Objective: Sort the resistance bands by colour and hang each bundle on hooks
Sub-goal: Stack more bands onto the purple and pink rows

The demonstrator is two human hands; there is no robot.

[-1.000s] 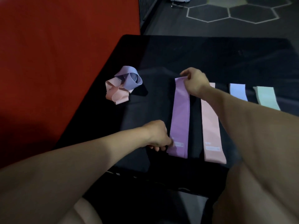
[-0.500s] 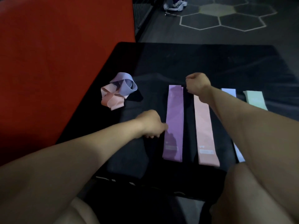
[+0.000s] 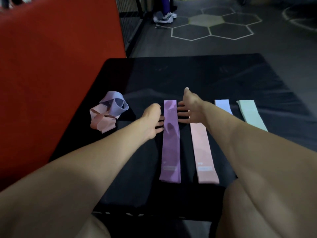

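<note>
While both hands flank the far end of the purple band, the left hand and right hand have their fingers straight, tips at its edges, gripping nothing, probably squaring it into line. The band lies flat on the black mat. Just beside it lie a pink band, then a pale blue band and a mint band, laid parallel, one colour per lane. A tangled heap of bands waits unsorted at left. No hooks are in view.
</note>
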